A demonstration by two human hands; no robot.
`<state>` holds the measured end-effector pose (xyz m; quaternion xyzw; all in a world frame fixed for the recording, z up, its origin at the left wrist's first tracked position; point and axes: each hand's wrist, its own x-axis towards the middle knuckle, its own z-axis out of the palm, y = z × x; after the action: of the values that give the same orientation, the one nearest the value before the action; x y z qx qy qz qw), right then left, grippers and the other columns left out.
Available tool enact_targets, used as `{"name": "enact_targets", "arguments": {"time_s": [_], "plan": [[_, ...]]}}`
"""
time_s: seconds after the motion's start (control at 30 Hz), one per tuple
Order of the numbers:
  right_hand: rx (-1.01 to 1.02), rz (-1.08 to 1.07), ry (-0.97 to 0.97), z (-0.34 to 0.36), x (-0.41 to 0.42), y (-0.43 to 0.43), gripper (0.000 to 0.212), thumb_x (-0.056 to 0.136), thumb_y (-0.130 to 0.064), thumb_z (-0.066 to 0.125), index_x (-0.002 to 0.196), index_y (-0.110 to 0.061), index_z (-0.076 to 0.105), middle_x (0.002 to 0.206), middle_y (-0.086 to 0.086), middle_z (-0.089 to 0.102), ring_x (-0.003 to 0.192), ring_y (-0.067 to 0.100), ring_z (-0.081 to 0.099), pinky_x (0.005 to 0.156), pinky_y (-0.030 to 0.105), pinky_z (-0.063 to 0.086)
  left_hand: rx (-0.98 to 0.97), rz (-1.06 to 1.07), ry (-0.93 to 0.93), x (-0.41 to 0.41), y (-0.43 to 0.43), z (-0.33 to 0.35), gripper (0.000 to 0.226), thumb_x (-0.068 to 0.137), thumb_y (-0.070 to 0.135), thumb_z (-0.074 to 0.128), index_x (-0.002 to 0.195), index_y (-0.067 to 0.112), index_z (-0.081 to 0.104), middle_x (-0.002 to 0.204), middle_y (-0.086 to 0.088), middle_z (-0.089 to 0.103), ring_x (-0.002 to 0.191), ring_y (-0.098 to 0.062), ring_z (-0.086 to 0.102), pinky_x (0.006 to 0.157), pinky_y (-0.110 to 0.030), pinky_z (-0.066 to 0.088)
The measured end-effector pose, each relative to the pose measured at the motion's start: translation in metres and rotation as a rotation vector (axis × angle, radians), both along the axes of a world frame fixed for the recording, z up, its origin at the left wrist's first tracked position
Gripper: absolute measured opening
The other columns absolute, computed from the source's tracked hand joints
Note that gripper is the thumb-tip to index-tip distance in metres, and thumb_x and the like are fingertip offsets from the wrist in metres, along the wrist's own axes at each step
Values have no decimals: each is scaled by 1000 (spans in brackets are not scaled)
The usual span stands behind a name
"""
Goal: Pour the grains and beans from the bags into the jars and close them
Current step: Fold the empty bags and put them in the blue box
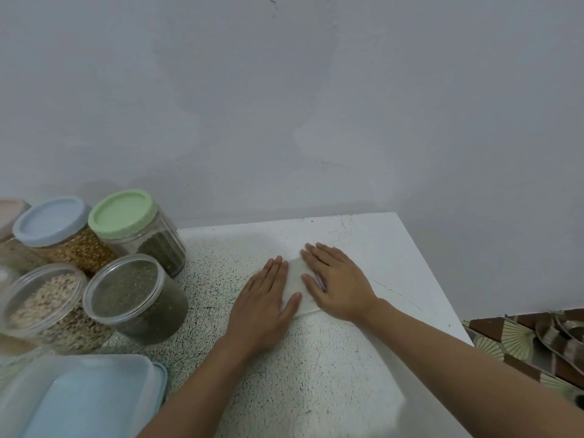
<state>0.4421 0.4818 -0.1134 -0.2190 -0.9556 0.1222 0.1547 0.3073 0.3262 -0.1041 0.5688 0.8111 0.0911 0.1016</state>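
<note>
My left hand (268,298) & right hand (339,286) lie flat, fingers straight, pressing a flattened whitish plastic bag (294,275) onto the speckled white worktop (331,374); lidded clear plastic jars (136,298) of grains/beans stand far left.

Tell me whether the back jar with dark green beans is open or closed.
Closed: a pale green lid sits level on the jar, covering its whole mouth.

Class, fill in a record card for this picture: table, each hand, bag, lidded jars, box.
table: white, speckled
left hand: flat on the bag
right hand: flat on the bag
bag: flattened, under both hands
blue-lidded jar: yellowish grains, closed
green-lidded jar: dark beans, closed
box: near left corner, blue lid
</note>
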Motion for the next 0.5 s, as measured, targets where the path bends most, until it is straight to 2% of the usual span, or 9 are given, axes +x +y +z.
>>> {"name": "enact_targets", "arguments": {"time_s": [0.07, 0.13, 0.17, 0.23, 0.3, 0.37, 0.43, 0.5], "plan": [[132, 49, 145, 3, 1, 0, 45, 102, -37, 51, 136, -10, 63, 148, 7, 55, 139, 26, 47, 113, 42, 40, 2, 4, -15, 0, 0, 1, 89, 88, 74, -8, 162, 24, -11, 169, 9, -15, 152, -1, -17, 121, -23, -12], [234, 103, 170, 0, 4, -2, 39, 103, -31, 53, 131, -8, 67, 148, 9, 56, 135, 30, 50, 112, 43, 41, -6, 3, -17, 1, 0, 0, 92, 85, 73, -10, 162, 23, -11, 169, 8, -14, 152, -2, -17, 121, -24, -12], [229, 109, 109, 0, 6, -4, 44, 106, -33, 47, 138, -9, 61, 153, 10, 50, 140, 29, 47, 115, 43, 39, -6, 9, -14, 1, 0, 1, 91, 86, 72, -9, 162, 23, -11, 169, 8, -15, 152, -2, -18, 122, -24, -12], [135, 41, -47, -2, 12, -10, 60, 109, -46, 26, 159, -14, 31, 168, 3, 23, 154, 22, 23, 125, 42, 24, -6, 17, -5, 3, 0, 1, 88, 89, 71, -6, 161, 22, -14, 169, 8, -17, 152, -3, -20, 122, -25, -13], [31, -21, -158, -5, 20, -11, 66, 107, -53, 10, 163, -21, 1, 170, -7, -6, 157, 14, -1, 128, 39, 7, 10, 25, 2, 5, -1, 0, 88, 88, 71, -7, 160, 21, -17, 168, 7, -20, 152, -3, -22, 121, -25, -14], [5, -33, -188, -3, 22, -12, 66, 105, -54, 6, 162, -23, -7, 168, -10, -15, 156, 11, -7, 128, 40, 2, -3, 42, -13, 6, -1, 0, 92, 86, 72, -9, 160, 19, -18, 168, 6, -21, 152, -4, -22, 121, -25, -14], [-8, -50, -193, 0, 20, -15, 65, 106, -54, 8, 162, -25, -7, 168, -11, -16, 157, 12, -5, 128, 42, 5, -43, 38, -26, 5, -1, 4, 94, 87, 73, -5, 161, 17, -14, 169, 3, -16, 154, -6, -16, 122, -25, -10], [1, -92, -211, 3, 19, -16, 64, 106, -56, 11, 163, -30, -2, 170, -7, -9, 157, 17, 4, 124, 47, 10, -87, 61, -63, 1, 6, 18, 84, 99, 68, 15, 164, 15, 6, 171, -1, 6, 157, -14, 9, 125, -32, 9]]}}
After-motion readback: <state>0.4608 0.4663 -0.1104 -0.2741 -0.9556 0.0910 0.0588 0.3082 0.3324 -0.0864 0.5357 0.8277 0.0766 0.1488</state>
